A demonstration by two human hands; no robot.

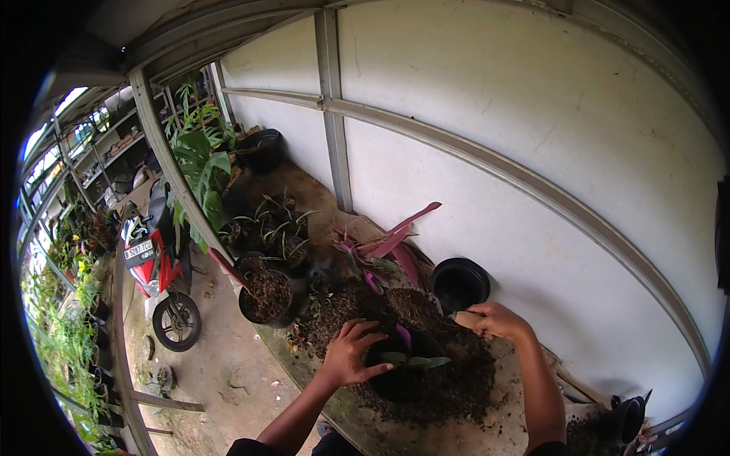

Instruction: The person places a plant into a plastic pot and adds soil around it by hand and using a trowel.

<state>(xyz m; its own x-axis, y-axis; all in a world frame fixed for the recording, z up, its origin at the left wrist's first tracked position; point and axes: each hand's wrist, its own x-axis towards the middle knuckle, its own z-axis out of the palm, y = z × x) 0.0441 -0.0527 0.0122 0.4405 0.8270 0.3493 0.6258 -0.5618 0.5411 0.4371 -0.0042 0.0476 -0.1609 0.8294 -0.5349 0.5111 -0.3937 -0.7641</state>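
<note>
A black plastic pot stands on the soil-strewn table, holding a small plant with green leaves and an upright purple leaf. My left hand rests at the pot's left rim, fingers spread. In my right hand is the wooden handle of a hand tool; I cannot make out its working end. Just beyond that hand sits a black pot with nothing seen inside. Dark potting soil lies heaped around the planted pot.
Purple-leaved plants lie behind the soil. A soil-filled pot stands at the table's left edge, with several small potted plants farther back. A white wall borders the right. A red motorcycle is parked at left.
</note>
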